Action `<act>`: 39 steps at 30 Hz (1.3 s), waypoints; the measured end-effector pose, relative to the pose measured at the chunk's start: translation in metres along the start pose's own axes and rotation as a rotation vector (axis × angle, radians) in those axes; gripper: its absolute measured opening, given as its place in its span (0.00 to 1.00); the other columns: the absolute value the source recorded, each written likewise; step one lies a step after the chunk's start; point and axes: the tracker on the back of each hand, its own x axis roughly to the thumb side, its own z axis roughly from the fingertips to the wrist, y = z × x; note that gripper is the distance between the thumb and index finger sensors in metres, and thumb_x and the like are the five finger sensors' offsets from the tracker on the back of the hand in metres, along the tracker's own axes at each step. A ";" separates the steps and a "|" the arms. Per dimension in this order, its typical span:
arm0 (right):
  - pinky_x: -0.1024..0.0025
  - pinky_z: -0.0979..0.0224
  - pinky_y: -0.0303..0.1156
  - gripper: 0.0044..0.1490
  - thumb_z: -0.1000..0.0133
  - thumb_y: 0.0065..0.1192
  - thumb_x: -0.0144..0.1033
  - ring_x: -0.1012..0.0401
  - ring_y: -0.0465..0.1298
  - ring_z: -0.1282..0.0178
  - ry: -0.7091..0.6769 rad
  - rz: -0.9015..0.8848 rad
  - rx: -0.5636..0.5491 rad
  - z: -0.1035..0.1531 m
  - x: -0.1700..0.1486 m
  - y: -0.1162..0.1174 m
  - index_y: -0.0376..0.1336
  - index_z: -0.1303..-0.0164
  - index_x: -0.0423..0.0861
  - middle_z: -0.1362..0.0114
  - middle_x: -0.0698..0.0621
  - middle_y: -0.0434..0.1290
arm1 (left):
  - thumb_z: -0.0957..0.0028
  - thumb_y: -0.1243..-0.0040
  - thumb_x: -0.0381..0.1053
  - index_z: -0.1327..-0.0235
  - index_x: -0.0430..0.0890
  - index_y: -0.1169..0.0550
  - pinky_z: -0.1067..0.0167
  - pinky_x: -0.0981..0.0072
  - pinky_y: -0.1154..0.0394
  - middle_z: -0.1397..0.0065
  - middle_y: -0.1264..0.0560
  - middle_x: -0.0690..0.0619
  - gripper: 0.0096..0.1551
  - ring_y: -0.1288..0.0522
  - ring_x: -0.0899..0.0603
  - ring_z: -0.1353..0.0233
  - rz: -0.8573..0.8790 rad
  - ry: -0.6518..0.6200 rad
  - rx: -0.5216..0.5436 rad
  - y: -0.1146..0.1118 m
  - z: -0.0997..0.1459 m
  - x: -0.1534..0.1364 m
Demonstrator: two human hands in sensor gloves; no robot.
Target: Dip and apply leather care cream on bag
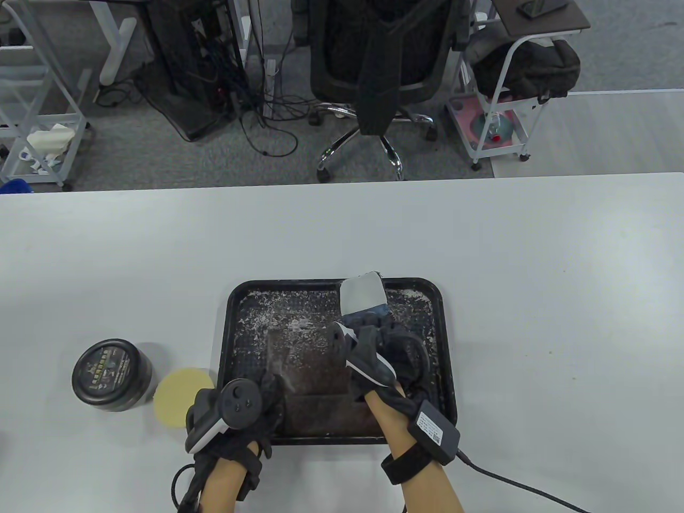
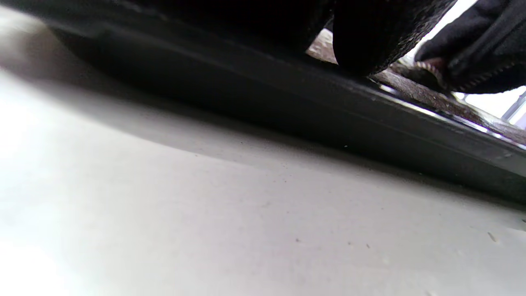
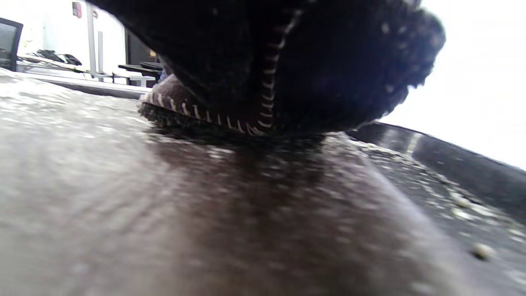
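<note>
A dark brown leather bag (image 1: 315, 374) lies flat in a black tray (image 1: 231, 320) dusted with white residue. My right hand (image 1: 364, 324) is over the bag's upper right part and grips a pale grey cloth (image 1: 363, 295) that sticks out past the fingers. In the right wrist view a gloved finger (image 3: 287, 61) presses down on the brown leather (image 3: 205, 213). My left hand (image 1: 270, 393) rests at the tray's front left corner, fingers on the bag's left edge; in the left wrist view its fingers (image 2: 365, 37) lie over the tray rim (image 2: 287, 119). A black-lidded cream jar (image 1: 112, 375) stands closed at the left.
A round yellow sponge pad (image 1: 179, 396) lies between the jar and the tray, partly under my left hand. A cable (image 1: 513, 483) runs from my right wrist across the table's front right. An office chair (image 1: 382, 69) and carts stand beyond the table's far edge.
</note>
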 end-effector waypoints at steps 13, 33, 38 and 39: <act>0.51 0.30 0.73 0.25 0.45 0.75 0.30 0.48 0.81 0.29 0.158 -0.004 0.024 -0.002 -0.050 0.012 0.74 0.36 0.55 0.29 0.47 0.80 | 0.45 0.39 0.56 0.25 0.42 0.31 0.29 0.37 0.40 0.20 0.42 0.37 0.37 0.40 0.30 0.23 0.002 -0.008 0.001 -0.001 0.000 0.000; 0.53 0.33 0.76 0.25 0.46 0.75 0.31 0.48 0.83 0.33 -0.111 -0.013 0.030 0.011 0.029 0.002 0.74 0.37 0.54 0.31 0.46 0.81 | 0.45 0.40 0.55 0.26 0.41 0.31 0.29 0.36 0.42 0.21 0.43 0.37 0.36 0.43 0.28 0.23 0.029 -0.033 -0.011 -0.002 -0.001 -0.002; 0.53 0.33 0.76 0.25 0.46 0.75 0.31 0.48 0.83 0.33 -0.194 -0.080 0.037 0.014 0.060 0.003 0.74 0.37 0.54 0.31 0.46 0.81 | 0.45 0.39 0.55 0.26 0.41 0.31 0.29 0.36 0.42 0.21 0.43 0.37 0.36 0.42 0.28 0.23 0.025 -0.038 -0.010 -0.001 -0.001 -0.002; 0.53 0.32 0.76 0.25 0.45 0.75 0.31 0.49 0.83 0.33 -0.209 -0.066 0.029 0.015 0.066 0.003 0.74 0.37 0.54 0.31 0.46 0.81 | 0.45 0.39 0.55 0.27 0.41 0.30 0.29 0.36 0.42 0.21 0.43 0.37 0.35 0.42 0.28 0.23 0.028 -0.038 -0.008 -0.002 -0.001 -0.002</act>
